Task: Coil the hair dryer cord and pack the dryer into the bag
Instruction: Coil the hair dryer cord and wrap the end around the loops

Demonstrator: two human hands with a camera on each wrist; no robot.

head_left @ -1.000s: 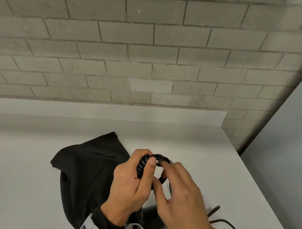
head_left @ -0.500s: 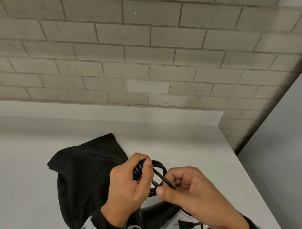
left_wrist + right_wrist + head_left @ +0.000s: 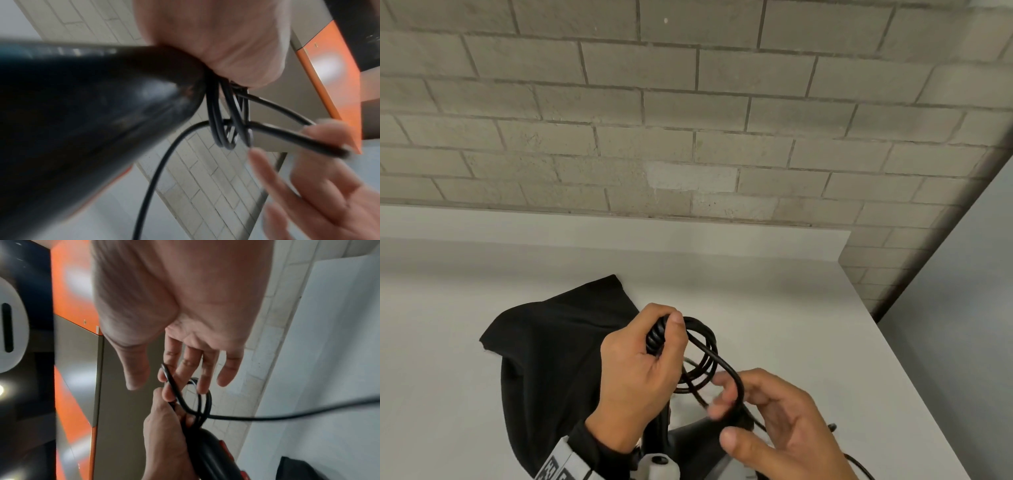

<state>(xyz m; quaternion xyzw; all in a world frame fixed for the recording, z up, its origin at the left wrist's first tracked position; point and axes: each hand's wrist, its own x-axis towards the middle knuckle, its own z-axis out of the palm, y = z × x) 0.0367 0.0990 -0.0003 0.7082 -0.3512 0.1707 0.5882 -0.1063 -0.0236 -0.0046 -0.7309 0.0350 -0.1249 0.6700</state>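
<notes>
Two hands work above my table [image 3: 774, 308]: left hand [image 3: 640, 373] grips the coiled cord [image 3: 702, 356] beside the black bag [image 3: 551, 349]. Left wrist: hair dryer [image 3: 92, 113] handle in my fist. Right wrist: right hand [image 3: 180, 331], fingers extended, cord draped across.

white table [image 3: 791, 308] | grey brick wall [image 3: 688, 102] behind | orange-edged panel [image 3: 329, 81] seen from wrists

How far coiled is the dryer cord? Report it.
Partly coiled. Several loops of the cord are bunched in the left hand; the right hand guides another strand, and loose cord still trails off toward the table.
</notes>
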